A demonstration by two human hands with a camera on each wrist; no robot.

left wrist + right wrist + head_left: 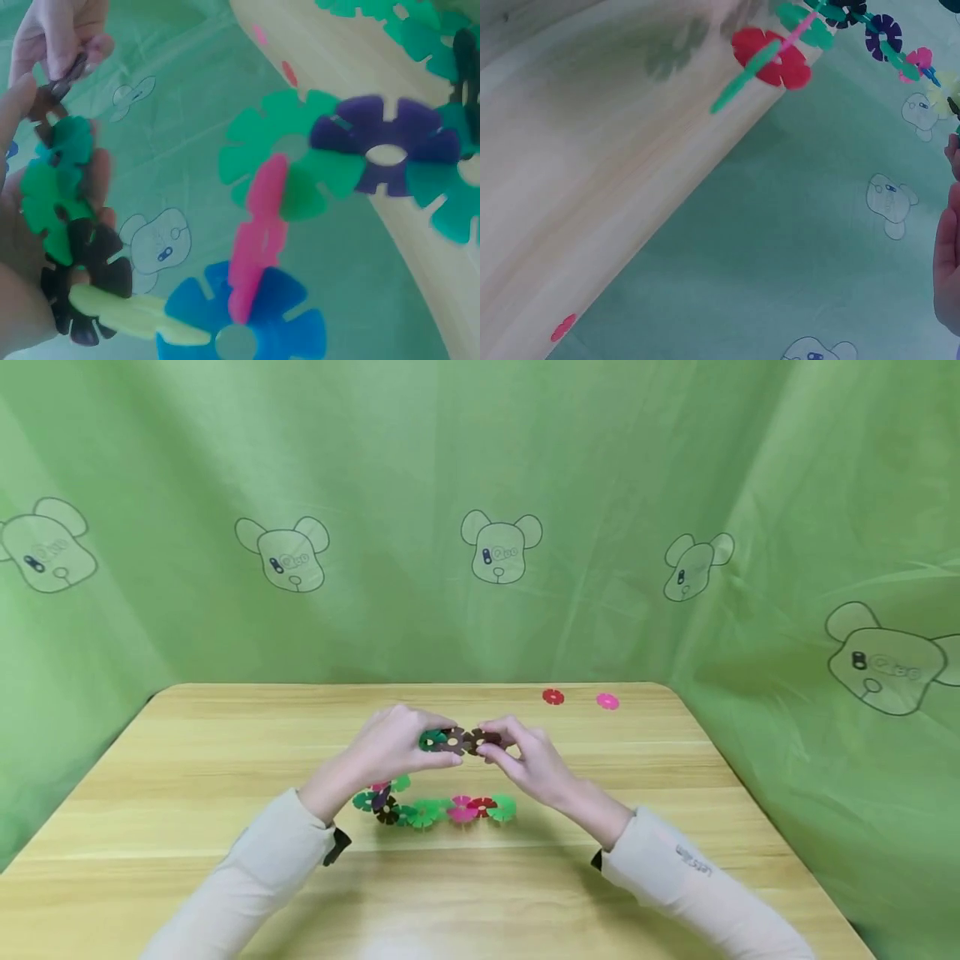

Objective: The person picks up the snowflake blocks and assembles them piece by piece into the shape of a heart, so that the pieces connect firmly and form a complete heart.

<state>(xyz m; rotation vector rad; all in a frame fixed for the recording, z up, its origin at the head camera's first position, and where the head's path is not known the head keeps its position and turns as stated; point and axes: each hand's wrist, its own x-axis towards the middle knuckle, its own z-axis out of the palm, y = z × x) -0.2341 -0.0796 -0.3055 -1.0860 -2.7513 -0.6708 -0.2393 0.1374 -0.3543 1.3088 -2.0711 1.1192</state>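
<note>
Above the middle of the table, my left hand pinches a brown slotted interlocking disc with a teal disc joined behind it. Facing it, my right hand pinches a dark brown disc between thumb and fingers. The two brown discs meet edge to edge; whether their slots are joined cannot be told. From the left hand a chain of colourful discs hangs: in the left wrist view it shows a black disc, a blue disc, a pink disc and a purple disc.
Near the table's far edge lie a loose red disc and a loose pink disc. The chain's lower run, with a bright green disc at its end, spans below the hands. Green curtains surround the table's back and sides.
</note>
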